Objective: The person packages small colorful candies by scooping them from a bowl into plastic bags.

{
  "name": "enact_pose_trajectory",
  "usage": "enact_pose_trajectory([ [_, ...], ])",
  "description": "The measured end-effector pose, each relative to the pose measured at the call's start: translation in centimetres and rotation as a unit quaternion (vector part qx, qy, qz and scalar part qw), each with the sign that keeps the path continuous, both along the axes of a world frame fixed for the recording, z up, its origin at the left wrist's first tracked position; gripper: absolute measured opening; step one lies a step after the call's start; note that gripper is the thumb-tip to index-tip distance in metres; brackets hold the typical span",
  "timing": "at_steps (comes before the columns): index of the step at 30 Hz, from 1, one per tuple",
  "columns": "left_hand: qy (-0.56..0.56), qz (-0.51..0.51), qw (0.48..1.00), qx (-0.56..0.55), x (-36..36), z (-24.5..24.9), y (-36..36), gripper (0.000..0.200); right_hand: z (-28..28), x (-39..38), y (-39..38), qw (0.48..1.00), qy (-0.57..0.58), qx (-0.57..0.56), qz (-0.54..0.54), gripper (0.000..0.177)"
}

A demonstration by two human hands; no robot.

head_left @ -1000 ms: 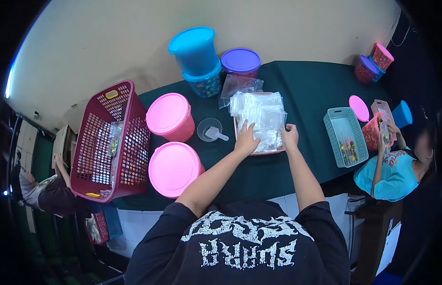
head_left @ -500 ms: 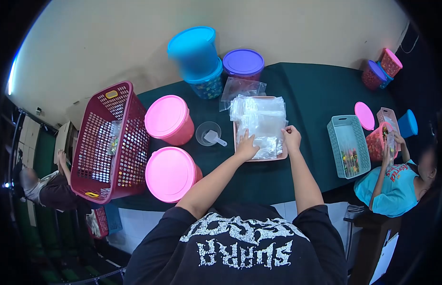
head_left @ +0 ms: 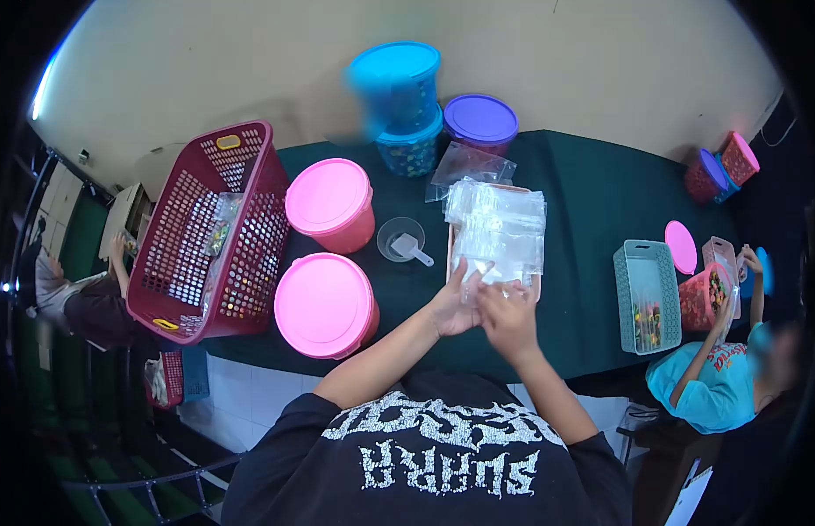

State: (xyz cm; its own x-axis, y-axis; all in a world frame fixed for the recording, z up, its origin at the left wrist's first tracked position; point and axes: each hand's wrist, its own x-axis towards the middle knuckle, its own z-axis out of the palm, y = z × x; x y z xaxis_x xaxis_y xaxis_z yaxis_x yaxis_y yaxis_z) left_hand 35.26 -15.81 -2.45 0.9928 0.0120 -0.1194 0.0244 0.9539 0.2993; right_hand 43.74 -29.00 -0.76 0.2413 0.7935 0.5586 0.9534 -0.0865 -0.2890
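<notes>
Green surface (head_left: 591, 202), pink tub (head_left: 324, 302) close at left; my left hand (head_left: 451, 309) and right hand (head_left: 510, 320) pinch one clear bag (head_left: 488, 274) by the front edge

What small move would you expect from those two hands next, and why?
Probably spreading open the mouth of the clear bag. The left hand and right hand meet at the near edge of the tray and seem to pinch that one bag, lifted from the pile of bags, while the scoop lies in its clear cup beside the tray.
</notes>
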Motion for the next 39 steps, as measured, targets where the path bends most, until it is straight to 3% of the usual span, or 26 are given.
enact_pose_trajectory([
  [3, -0.092, 0.029, 0.994, 0.059, -1.3, 1.5, 0.2, 0.085, 1.1, -1.8, -0.5, 0.998, -0.004, 0.012, 0.062, 0.014],
  [4, -0.1, 0.035, 0.994, -0.004, -1.8, 1.6, 0.5, 0.08, 1.7, -2.0, -0.8, 0.995, -0.005, 0.001, 0.098, 0.012],
  [7, -0.091, 0.113, 0.988, 0.047, -3.6, 2.2, 1.0, 0.078, 2.6, -2.8, -1.6, 0.988, -0.007, 0.022, 0.156, 0.009],
  [8, -0.094, 0.084, 0.991, -0.039, -3.9, 1.7, 1.7, 0.082, 2.9, -3.1, -1.8, 0.985, 0.002, 0.023, 0.171, 0.006],
  [9, -0.095, 0.087, 0.991, -0.039, -4.3, 2.3, 2.0, 0.082, 2.7, -3.3, -1.9, 0.985, 0.002, 0.022, 0.174, 0.006],
  [11, -0.086, 0.165, 0.963, 0.194, -5.0, 5.1, 1.9, 0.089, 2.2, -3.5, -2.1, 0.982, 0.007, 0.0, 0.188, 0.005],
  [13, -0.097, 0.177, 0.958, 0.202, -5.7, 6.4, 1.6, 0.094, 2.1, -3.3, -1.9, 0.981, 0.004, -0.005, 0.193, 0.007],
  [14, -0.069, 0.212, 0.906, 0.359, -6.0, 6.4, 1.5, 0.093, 2.4, -3.1, -1.8, 0.979, 0.06, -0.026, 0.195, 0.009],
  [16, -0.002, 0.255, 0.752, 0.608, -7.0, 7.7, 1.1, 0.098, 3.5, -2.9, -1.8, 0.968, 0.158, -0.06, 0.184, 0.014],
  [17, -0.001, 0.257, 0.751, 0.608, -7.6, 9.0, 0.9, 0.098, 3.9, -3.0, -1.7, 0.968, 0.159, -0.06, 0.186, 0.014],
  [18, 0.033, 0.274, 0.619, 0.735, -8.1, 10.2, 0.6, 0.096, 4.2, -3.2, -1.7, 0.911, 0.372, -0.023, 0.178, 0.018],
  [19, 0.067, 0.28, 0.467, 0.836, -8.5, 11.0, 0.4, 0.094, 4.6, -3.4, -1.7, 0.808, 0.567, 0.014, 0.159, 0.024],
  [20, 0.073, 0.283, 0.43, 0.854, -8.7, 11.3, 0.2, 0.09, 5.4, -3.5, -1.3, 0.776, 0.599, 0.044, 0.192, 0.034],
  [21, 0.075, 0.284, 0.43, 0.854, -8.9, 11.5, 0.1, 0.09, 5.9, -3.6, -1.0, 0.775, 0.6, 0.043, 0.194, 0.034],
  [23, 0.061, 0.276, 0.345, 0.895, -9.2, 11.7, 0.0, 0.091, 6.6, -3.8, -0.3, 0.75, 0.629, -0.007, 0.203, 0.034],
  [28, 0.104, 0.21, 0.371, 0.899, -10.8, 11.5, -0.2, 0.09, 7.0, -4.9, 1.3, 0.741, 0.645, -0.068, 0.177, 0.02],
  [31, 0.074, 0.229, 0.373, 0.896, -11.8, 11.1, -0.1, 0.09, 7.2, -5.8, 1.9, 0.743, 0.638, -0.079, 0.186, 0.014],
  [34, 0.057, 0.237, 0.386, 0.89, -12.7, 10.2, 0.3, 0.082, 8.1, -7.2, 2.7, 0.703, 0.67, -0.13, 0.201, 0.015],
  [37, 0.05, 0.252, 0.407, 0.877, -14.0, 9.4, 1.2, 0.07, 8.1, -8.7, 3.7, 0.733, 0.632, -0.126, 0.218, 0.017],
  [39, 0.048, 0.287, 0.389, 0.874, -15.3, 9.2, 2.0, 0.065, 7.5, -9.8, 4.5, 0.774, 0.588, -0.079, 0.22, 0.018],
])
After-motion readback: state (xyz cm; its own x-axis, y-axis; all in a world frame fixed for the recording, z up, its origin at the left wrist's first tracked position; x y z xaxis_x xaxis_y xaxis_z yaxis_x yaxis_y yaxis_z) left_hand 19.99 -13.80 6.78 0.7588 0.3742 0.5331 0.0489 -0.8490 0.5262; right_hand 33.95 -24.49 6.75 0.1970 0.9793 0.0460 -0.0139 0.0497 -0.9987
